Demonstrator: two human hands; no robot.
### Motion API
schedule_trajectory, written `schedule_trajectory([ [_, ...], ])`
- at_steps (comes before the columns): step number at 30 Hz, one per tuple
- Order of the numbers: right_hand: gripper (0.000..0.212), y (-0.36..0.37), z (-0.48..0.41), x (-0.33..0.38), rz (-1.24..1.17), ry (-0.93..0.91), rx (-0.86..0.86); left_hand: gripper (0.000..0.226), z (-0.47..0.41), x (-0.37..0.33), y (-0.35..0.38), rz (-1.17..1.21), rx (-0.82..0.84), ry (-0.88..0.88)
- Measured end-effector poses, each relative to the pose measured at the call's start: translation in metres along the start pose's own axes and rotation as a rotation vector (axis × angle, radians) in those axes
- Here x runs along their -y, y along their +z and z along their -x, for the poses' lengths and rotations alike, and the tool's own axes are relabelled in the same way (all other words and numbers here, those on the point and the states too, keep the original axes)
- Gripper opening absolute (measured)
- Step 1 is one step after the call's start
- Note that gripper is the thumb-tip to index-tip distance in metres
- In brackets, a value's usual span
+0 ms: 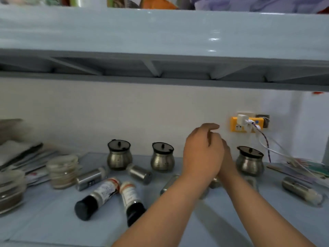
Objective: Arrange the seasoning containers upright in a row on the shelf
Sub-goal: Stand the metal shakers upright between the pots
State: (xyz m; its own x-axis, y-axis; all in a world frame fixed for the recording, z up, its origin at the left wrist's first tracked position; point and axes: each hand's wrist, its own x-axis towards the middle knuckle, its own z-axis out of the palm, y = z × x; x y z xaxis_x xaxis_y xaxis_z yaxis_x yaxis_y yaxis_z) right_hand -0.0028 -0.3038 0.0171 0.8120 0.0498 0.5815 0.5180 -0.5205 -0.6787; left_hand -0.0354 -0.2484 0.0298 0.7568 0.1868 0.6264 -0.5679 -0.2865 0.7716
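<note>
Both hands meet between the round pots: left hand [203, 154] loosely curled in front, hiding the right hand [227, 161], whose grip cannot be told.

Three squat pots stand along the far wall, left [119, 155], middle [162, 156] and right [250, 160], all dull brushed metal under dark, slightly glossy plastic lids. Lying shakers [139, 172] show the same satin steel, one at far right [301, 192] with a clear plastic cap. Two bottles [99, 196] lie near left, paper labels, matt black plastic caps. A ribbed clear jar [62, 171] looks like cloudy plastic. The shelf [53, 220] surface is smooth, pale blue, faintly sheened; the upper ledge [160, 32] gleams glossy. A yellow plastic socket [236, 124] shines on the matt wall.
</note>
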Motion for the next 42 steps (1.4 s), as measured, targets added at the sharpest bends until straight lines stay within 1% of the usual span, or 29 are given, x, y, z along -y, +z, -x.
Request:
schedule_trajectory([
  [1, 0.021, 0.013, -0.004, 0.005, 0.048, -0.03, 0.043, 0.032, -0.001, 0.001, -0.018, -0.02, -0.018, 0.008],
  [2, 0.023, 0.023, -0.005, 0.014, -0.005, -0.005, 0.035, 0.031, -0.004, 0.004, -0.036, -0.047, -0.036, 0.007],
  [3, 0.027, 0.036, -0.007, 0.022, -0.058, -0.041, 0.057, 0.031, -0.006, 0.007, -0.054, -0.076, -0.056, 0.007],
  [4, 0.026, 0.049, -0.006, 0.036, -0.102, -0.032, 0.089, 0.03, -0.009, 0.011, -0.073, -0.104, -0.083, 0.005],
  [6, 0.016, 0.074, -0.008, 0.05, -0.211, -0.03, 0.122, 0.029, -0.016, 0.02, -0.11, -0.171, -0.145, -0.001],
  [8, 0.027, 0.097, -0.011, 0.062, -0.272, -0.014, 0.167, 0.027, -0.026, 0.033, -0.147, -0.229, -0.197, -0.054],
  [9, 0.029, 0.107, -0.013, 0.068, -0.281, -0.023, 0.183, 0.026, -0.03, 0.041, -0.164, -0.25, -0.214, -0.095],
  [11, 0.028, 0.125, -0.015, 0.075, -0.304, -0.036, 0.221, 0.025, -0.035, 0.058, -0.194, -0.29, -0.234, -0.171],
  [14, 0.024, 0.147, -0.018, 0.079, -0.295, -0.03, 0.288, 0.026, -0.035, 0.083, -0.222, -0.402, -0.242, -0.237],
  [17, 0.02, 0.165, -0.017, 0.071, -0.286, -0.024, 0.38, 0.026, -0.031, 0.106, -0.236, -0.555, -0.167, -0.264],
  [20, 0.023, 0.174, -0.014, 0.06, -0.256, -0.013, 0.441, 0.028, -0.027, 0.124, -0.243, -0.535, -0.042, -0.257],
  [24, 0.023, 0.179, -0.012, 0.056, -0.234, -0.011, 0.506, 0.028, -0.023, 0.139, -0.246, -0.576, 0.019, -0.25],
  [26, 0.022, 0.183, -0.009, 0.056, -0.243, -0.01, 0.531, 0.029, -0.021, 0.141, -0.245, -0.629, 0.065, -0.218],
  [29, 0.023, 0.187, -0.008, 0.056, -0.236, -0.013, 0.559, 0.034, -0.018, 0.14, -0.245, -0.737, 0.128, -0.154],
  [34, 0.025, 0.189, -0.009, 0.052, -0.227, 0.027, 0.582, 0.039, -0.014, 0.141, -0.246, -0.874, 0.196, -0.163],
  [40, 0.024, 0.192, -0.01, 0.047, -0.199, 0.033, 0.585, 0.053, -0.012, 0.149, -0.248, -1.002, 0.268, -0.184],
  [42, 0.024, 0.191, -0.011, 0.045, -0.195, 0.033, 0.58, 0.057, -0.012, 0.151, -0.248, -1.028, 0.268, -0.183],
])
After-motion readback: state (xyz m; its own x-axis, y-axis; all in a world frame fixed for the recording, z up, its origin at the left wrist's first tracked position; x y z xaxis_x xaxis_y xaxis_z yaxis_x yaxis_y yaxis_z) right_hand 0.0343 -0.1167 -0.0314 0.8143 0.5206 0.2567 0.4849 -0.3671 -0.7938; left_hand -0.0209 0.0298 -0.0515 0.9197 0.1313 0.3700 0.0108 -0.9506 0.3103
